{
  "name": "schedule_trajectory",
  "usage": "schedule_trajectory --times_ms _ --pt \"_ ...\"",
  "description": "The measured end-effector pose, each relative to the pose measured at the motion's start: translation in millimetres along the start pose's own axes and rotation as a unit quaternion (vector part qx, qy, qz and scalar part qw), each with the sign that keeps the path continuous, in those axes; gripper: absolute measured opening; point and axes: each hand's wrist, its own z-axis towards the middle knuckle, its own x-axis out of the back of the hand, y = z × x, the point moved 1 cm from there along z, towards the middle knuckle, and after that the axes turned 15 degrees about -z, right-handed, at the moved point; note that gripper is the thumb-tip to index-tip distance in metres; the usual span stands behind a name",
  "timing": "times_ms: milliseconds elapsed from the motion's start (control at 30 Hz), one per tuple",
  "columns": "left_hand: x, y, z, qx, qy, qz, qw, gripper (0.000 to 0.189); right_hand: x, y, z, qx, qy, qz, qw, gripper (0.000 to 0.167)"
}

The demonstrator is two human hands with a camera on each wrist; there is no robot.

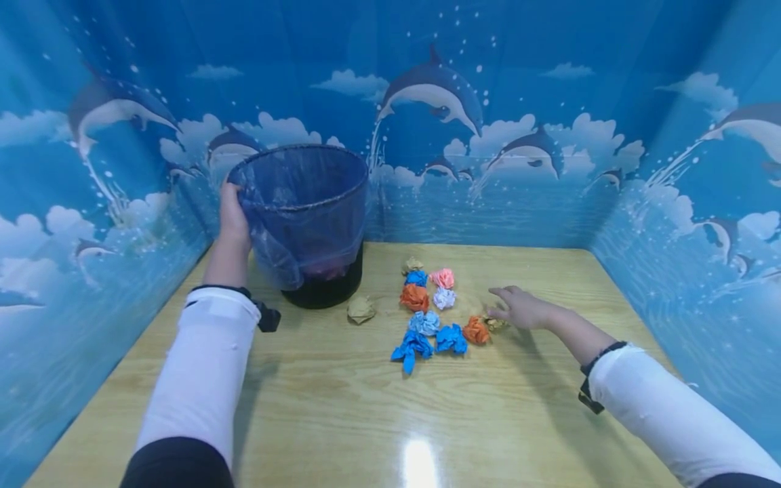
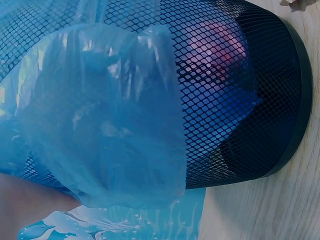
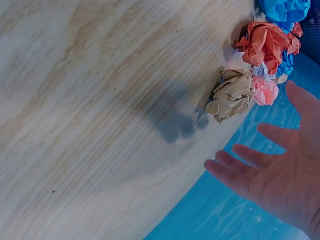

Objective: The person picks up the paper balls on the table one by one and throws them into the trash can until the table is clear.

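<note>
My left hand (image 1: 234, 215) grips the left rim of a black mesh wastebasket (image 1: 323, 290), lined with a translucent blue plastic bag (image 1: 305, 234) folded over the rim. Through the mesh (image 2: 215, 125) in the left wrist view, pink and blue shapes show inside. My right hand (image 1: 522, 309) hovers at the right end of the paper balls, fingers spread and holding nothing. Nearest to it lies a brown crumpled paper ball (image 3: 231, 97), partly hidden by the hand in the head view. Beside that ball sits an orange crumpled paper ball (image 1: 476, 330).
Several more crumpled paper balls lie mid-table: blue (image 1: 451, 338), light blue (image 1: 424, 323), orange (image 1: 415, 297), pink (image 1: 443, 278) and white (image 1: 444, 298). A lone tan ball (image 1: 361, 310) lies by the wastebasket's base. Blue dolphin-print curtains (image 1: 488, 203) enclose the wooden table (image 1: 342, 407).
</note>
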Motion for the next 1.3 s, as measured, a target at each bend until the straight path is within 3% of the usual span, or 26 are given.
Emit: schedule_trajectory --times_ms 233,433,767,1067,1300 --pt "0.2 -0.5 -0.3 -0.005 0.004 0.002 1.0 0.057 -2.3 -2.8 -1.7 0.027 -0.043 0.02 0.9985 0.067" --pt "0.3 -0.6 -0.2 0.004 0.005 0.0 1.0 0.058 -5.4 -3.9 -1.6 0.038 -0.034 0.004 0.9987 0.064" --pt "0.4 -1.2 0.7 -0.018 0.003 0.001 0.9998 0.057 -12.8 -3.4 -0.2 0.056 -0.036 -0.017 0.9976 0.064" --pt "2.0 -0.2 0.7 -0.005 0.0 0.008 1.0 0.06 -18.4 -5.6 2.3 0.056 -0.038 -0.026 0.9974 0.065" --pt "0.9 -0.2 1.1 -0.013 -0.009 0.002 0.9999 0.058 -20.8 -9.2 2.0 0.059 -0.029 -0.036 0.9972 0.061"
